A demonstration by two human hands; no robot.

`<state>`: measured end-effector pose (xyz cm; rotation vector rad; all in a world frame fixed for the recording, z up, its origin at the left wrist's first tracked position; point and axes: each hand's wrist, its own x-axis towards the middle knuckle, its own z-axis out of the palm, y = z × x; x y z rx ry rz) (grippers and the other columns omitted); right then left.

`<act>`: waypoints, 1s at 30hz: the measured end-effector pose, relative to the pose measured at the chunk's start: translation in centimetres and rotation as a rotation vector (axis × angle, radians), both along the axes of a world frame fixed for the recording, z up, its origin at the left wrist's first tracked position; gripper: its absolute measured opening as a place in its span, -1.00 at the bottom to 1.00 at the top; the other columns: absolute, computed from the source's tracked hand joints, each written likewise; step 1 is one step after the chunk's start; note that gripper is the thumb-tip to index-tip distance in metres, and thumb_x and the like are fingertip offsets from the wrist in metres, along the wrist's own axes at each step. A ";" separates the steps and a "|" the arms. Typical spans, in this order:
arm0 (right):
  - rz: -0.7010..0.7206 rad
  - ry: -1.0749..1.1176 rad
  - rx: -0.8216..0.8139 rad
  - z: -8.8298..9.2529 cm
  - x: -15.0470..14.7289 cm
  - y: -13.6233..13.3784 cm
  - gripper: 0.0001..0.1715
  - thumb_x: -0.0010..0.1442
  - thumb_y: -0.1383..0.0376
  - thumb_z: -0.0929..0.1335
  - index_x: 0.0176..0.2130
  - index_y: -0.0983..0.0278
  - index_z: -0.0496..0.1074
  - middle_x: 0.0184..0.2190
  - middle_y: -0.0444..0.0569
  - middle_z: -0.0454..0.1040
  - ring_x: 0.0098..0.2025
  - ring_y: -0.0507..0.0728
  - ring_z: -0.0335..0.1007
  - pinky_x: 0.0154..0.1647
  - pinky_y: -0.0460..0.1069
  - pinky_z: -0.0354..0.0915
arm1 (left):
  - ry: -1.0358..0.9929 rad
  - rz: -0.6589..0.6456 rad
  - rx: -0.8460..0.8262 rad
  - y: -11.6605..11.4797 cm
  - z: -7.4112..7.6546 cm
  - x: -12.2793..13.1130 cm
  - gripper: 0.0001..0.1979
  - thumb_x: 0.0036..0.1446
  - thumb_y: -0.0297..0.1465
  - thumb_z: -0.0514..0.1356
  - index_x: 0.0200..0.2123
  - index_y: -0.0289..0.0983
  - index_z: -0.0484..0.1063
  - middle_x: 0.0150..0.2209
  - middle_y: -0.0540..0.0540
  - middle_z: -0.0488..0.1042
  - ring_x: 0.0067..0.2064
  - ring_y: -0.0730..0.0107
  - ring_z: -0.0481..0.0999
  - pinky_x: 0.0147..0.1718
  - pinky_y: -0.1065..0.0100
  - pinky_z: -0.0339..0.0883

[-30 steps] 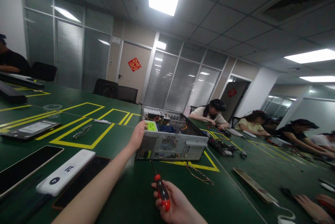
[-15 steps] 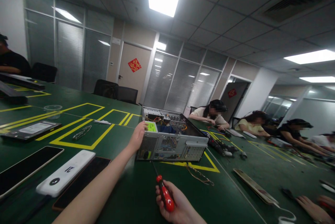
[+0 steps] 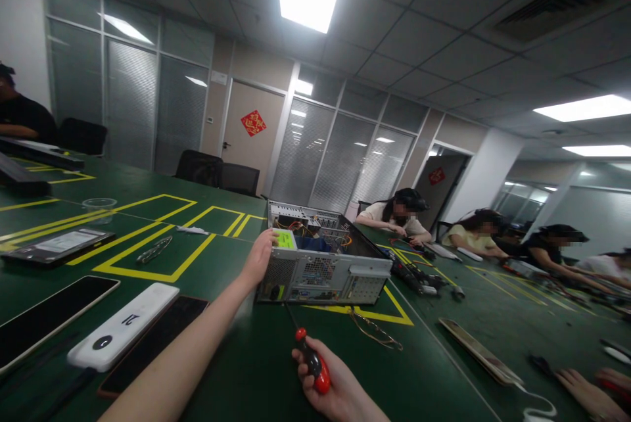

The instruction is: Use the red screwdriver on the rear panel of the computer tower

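An open grey computer case (image 3: pixel 323 264) lies on its side on the green table (image 3: pixel 256 363), with cables and a green-labelled part showing inside. My left hand (image 3: pixel 259 257) reaches out and grips the case's near left corner. My right hand (image 3: pixel 335 389), low in the view, is closed round a red-and-black screwdriver (image 3: pixel 311 359). The screwdriver's thin shaft points toward the back panel of the case, its tip close to the lower edge.
A white power bank (image 3: pixel 121 328) rests across dark flat phones or tablets (image 3: pixel 46 313) at the left. Yellow tape lines mark the table. A flat panel (image 3: pixel 478 350) lies at the right. Several other people work along the right side; another person's hand (image 3: pixel 589 396) shows bottom right.
My right hand with the screwdriver has shifted slightly right and down. My left hand stays on the case.
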<state>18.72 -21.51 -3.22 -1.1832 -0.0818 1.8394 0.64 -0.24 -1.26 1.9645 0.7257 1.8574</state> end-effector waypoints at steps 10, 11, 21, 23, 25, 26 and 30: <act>0.119 0.158 -0.004 -0.2 0.7 -0.1 -0.72 0.31 0.19 0.29 -0.25 0.35 0.47 -0.52 -0.06 0.44 -0.66 -0.09 0.23 -0.72 -0.28 -0.01 | -0.003 0.008 0.003 0.2 -0.1 0.1 -0.47 0.39 -0.02 -0.16 -0.24 -0.21 0.46 -0.01 -0.22 0.54 0.24 0.11 0.41 0.31 -0.02 0.21; 0.110 0.173 -0.002 -0.1 0.8 -0.2 -0.74 0.30 0.19 0.31 -0.29 0.35 0.45 -0.54 -0.08 0.42 -0.67 -0.11 0.19 -0.72 -0.30 -0.05 | -0.003 0.008 0.000 0.2 -0.1 0.1 -0.48 0.39 -0.02 -0.16 -0.23 -0.21 0.46 0.00 -0.22 0.54 0.24 0.11 0.41 0.31 -0.02 0.21; -0.012 0.229 -0.084 0.9 0.2 -0.4 -0.73 0.33 0.23 0.29 -0.31 0.37 0.41 -0.52 -0.04 0.42 -0.56 -0.05 0.38 -0.61 -0.25 0.29 | 0.005 0.007 0.009 -0.1 0.0 0.0 -0.50 0.40 -0.04 -0.15 -0.23 -0.21 0.46 0.01 -0.22 0.54 0.25 0.12 0.41 0.31 0.00 0.23; 0.025 0.184 -0.078 0.8 0.1 -0.3 -0.69 0.33 0.18 0.29 -0.29 0.38 0.44 -0.52 -0.02 0.46 -0.55 -0.01 0.42 -0.59 -0.20 0.33 | 0.004 0.006 0.010 -0.1 0.1 0.0 -0.50 0.40 -0.04 -0.15 -0.22 -0.21 0.46 0.01 -0.22 0.53 0.25 0.12 0.41 0.31 0.00 0.23; 0.096 0.132 -0.063 0.7 0.0 -0.4 -0.66 0.35 0.17 0.27 -0.24 0.38 0.47 -0.54 -0.03 0.48 -0.57 0.02 0.42 -0.62 -0.17 0.31 | 0.000 0.003 0.016 -0.1 0.1 0.0 -0.50 0.40 -0.04 -0.15 -0.23 -0.21 0.46 0.00 -0.22 0.54 0.24 0.12 0.41 0.31 -0.01 0.23; 0.130 0.113 -0.058 0.7 0.0 -0.4 -0.65 0.36 0.16 0.25 -0.22 0.37 0.48 -0.54 -0.04 0.48 -0.58 0.02 0.41 -0.63 -0.18 0.28 | -0.002 0.003 0.019 -0.1 0.1 0.0 -0.49 0.40 -0.04 -0.15 -0.23 -0.21 0.46 0.00 -0.23 0.54 0.24 0.11 0.41 0.30 -0.01 0.23; 0.111 0.116 -0.038 0.9 0.1 -0.5 -0.57 0.40 0.15 0.17 -0.23 0.39 0.46 -0.58 -0.07 0.43 -0.65 -0.05 0.26 -0.73 -0.26 0.04 | 0.003 0.008 0.019 0.0 0.1 0.1 -0.50 0.40 -0.05 -0.15 -0.23 -0.21 0.46 -0.01 -0.22 0.54 0.24 0.11 0.41 0.30 -0.01 0.23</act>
